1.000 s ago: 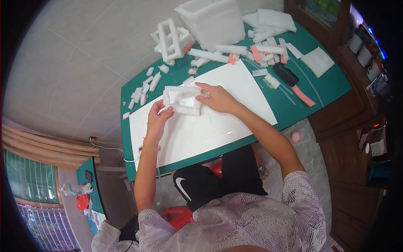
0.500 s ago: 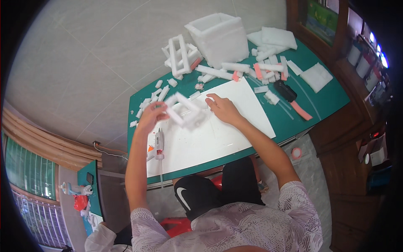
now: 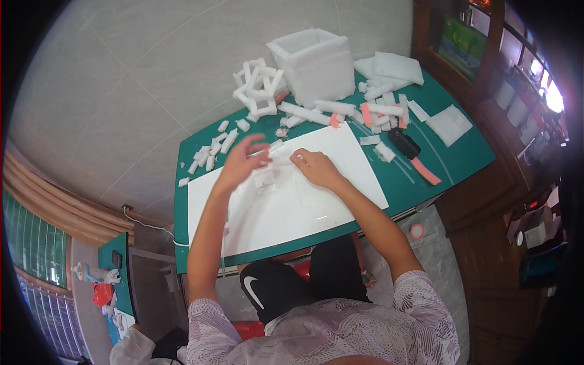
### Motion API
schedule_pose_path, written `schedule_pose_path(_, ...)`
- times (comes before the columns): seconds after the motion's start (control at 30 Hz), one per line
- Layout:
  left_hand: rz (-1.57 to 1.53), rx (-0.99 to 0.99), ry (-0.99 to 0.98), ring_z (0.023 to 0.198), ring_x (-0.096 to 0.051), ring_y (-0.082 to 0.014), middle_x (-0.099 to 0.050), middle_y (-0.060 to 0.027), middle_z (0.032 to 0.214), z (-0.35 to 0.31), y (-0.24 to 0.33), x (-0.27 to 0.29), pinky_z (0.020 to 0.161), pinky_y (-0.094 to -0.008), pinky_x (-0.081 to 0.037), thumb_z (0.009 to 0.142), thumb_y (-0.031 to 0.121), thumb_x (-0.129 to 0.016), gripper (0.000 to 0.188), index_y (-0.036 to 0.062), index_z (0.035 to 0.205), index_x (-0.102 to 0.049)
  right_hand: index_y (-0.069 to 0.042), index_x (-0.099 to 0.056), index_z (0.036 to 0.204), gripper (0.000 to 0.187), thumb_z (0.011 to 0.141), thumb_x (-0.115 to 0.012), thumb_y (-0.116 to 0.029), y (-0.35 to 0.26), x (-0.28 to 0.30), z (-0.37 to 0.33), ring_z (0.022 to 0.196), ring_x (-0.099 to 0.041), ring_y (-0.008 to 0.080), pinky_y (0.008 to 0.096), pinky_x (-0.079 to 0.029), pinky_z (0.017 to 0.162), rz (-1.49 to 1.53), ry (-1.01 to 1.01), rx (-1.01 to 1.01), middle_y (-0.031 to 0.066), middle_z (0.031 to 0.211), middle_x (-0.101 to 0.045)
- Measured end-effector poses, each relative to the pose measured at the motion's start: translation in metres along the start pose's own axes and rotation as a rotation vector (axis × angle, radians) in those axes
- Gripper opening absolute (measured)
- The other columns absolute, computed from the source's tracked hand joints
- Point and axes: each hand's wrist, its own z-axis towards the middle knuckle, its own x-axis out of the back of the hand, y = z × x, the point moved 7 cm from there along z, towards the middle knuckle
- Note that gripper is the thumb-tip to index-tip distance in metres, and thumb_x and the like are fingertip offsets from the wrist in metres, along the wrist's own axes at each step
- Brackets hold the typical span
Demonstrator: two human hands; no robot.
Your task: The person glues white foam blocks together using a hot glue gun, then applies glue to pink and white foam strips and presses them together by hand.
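Note:
My left hand (image 3: 246,161) is over the white board (image 3: 292,207), slightly blurred, its fingers spread and nothing seen in them. Just beneath it lies a small translucent whitish piece (image 3: 264,179). To its right my right hand (image 3: 317,168) rests low over the board, fingers curled in and tips together; what they hold, if anything, is too small to make out. White foam frames (image 3: 260,91) built from strips are stacked at the back, beside a large open-topped white foam box (image 3: 319,70). My left forearm mostly hides the glue gun (image 3: 225,232).
Loose white foam bits (image 3: 213,149) lie left on the green table (image 3: 468,161). Foam strips (image 3: 310,114) and pink pieces lie at the back. Right of the board are a black tool (image 3: 404,143) with a pink strip, clear sticks (image 3: 406,171) and a square foam sheet (image 3: 450,126).
The foam frame that was by my left hand is now on the stack beside the box. My left hand is over the board, nearer my right hand, whose fingers have curled in.

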Motion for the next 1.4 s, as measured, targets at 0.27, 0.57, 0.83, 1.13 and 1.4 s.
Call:
schedule_pose_path(0.27,0.242,-0.058,-0.116,0.097,-0.068,-0.0150,-0.070,-0.0105,0.113,-0.111,-0.030,-0.025,0.084,-0.0281,-0.053,0.095,0.009,-0.064,0.036,0.0022,0.130,-0.059,-0.007,-0.068,0.113,0.037,0.098,-0.058,-0.040,0.004,0.002,0.002,0.086,-0.070,0.0398,0.0459,-0.053,0.079,-0.029,0.014,0.041,0.0224,0.090,-0.072)
schedule_pose_path(0.57,0.045,-0.061,0.166,0.096,-0.067,-0.0126,-0.072,-0.0089,0.105,-0.153,-0.095,-0.040,0.084,-0.0249,-0.052,0.096,0.007,-0.064,0.027,-0.0027,0.121,-0.063,-0.005,-0.069,0.113,0.035,0.097,-0.061,-0.035,0.002,0.000,0.003,0.087,-0.070,0.0347,0.0387,-0.053,0.079,-0.002,0.000,0.018,0.0217,0.094,-0.073)
schedule_pose_path(0.83,0.168,-0.151,0.376,0.079,-0.066,-0.0129,-0.071,-0.0089,0.093,-0.163,-0.095,-0.045,0.071,-0.0280,-0.052,0.094,0.009,-0.066,0.018,-0.0008,0.108,-0.069,-0.004,-0.070,0.113,0.033,0.099,-0.060,-0.033,0.009,-0.002,0.007,0.073,-0.067,0.0246,0.0335,-0.052,0.072,-0.012,0.008,0.029,0.0153,0.083,-0.071)
schedule_pose_path(1.13,0.505,-0.458,0.450,0.085,-0.061,-0.0307,-0.064,-0.0124,0.088,-0.178,-0.076,-0.058,0.075,-0.0380,-0.051,0.086,0.002,-0.063,0.011,0.0012,0.097,-0.067,-0.002,-0.071,0.105,0.024,0.099,-0.060,-0.023,0.019,-0.004,0.008,0.061,-0.057,0.0086,0.0238,-0.047,0.059,0.094,0.074,-0.039,0.0043,0.074,-0.067)
schedule_pose_path(1.4,0.518,-0.550,0.409,0.084,-0.060,-0.0286,-0.063,-0.0105,0.089,-0.181,-0.077,-0.057,0.075,-0.0378,-0.051,0.084,0.004,-0.065,0.013,0.0006,0.096,-0.067,-0.005,-0.072,0.105,0.021,0.094,-0.066,-0.022,0.013,-0.004,0.010,0.060,-0.054,0.0107,0.0264,-0.045,0.058,-0.120,0.136,0.023,0.0047,0.079,-0.066)
